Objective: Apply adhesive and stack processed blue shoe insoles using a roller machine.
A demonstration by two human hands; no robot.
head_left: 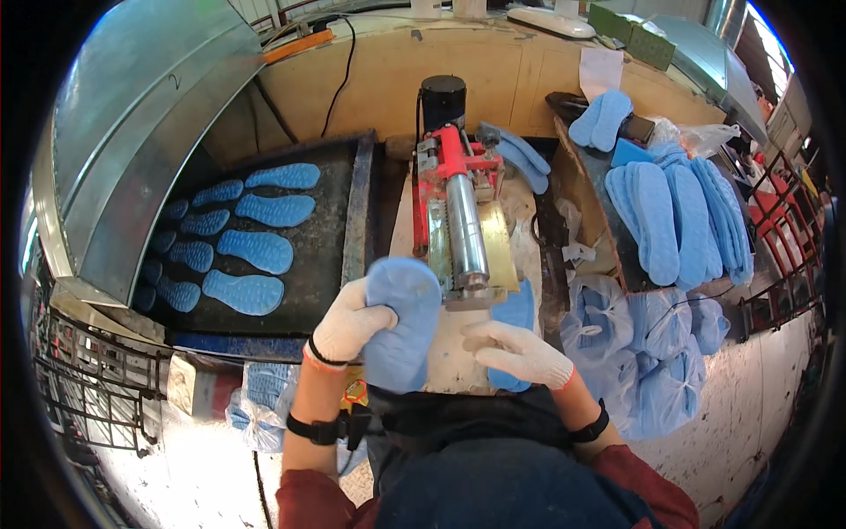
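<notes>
My left hand (342, 326), in a white knit glove, grips a blue insole (401, 339) and holds it upright, thumb across its face. To the right, my gloved right hand (518, 349) is open, its fingers stretched out toward the machine's front end. Another blue insole (514, 310) lies on the bench beneath that hand, partly hidden by it. Just beyond both hands stands a red press-like machine (451, 163) with a shiny metal roller (467, 229) pointing at me and a brass-coloured plate (499, 247) beside it.
On the left, several blue soles (256, 251) lie in rows on a dark belt (322, 220) beneath a metal hood (145, 115). Stacked insoles (683, 216) cover a side table at right, above filled plastic bags (665, 370). Curved insoles (520, 159) rest behind the machine.
</notes>
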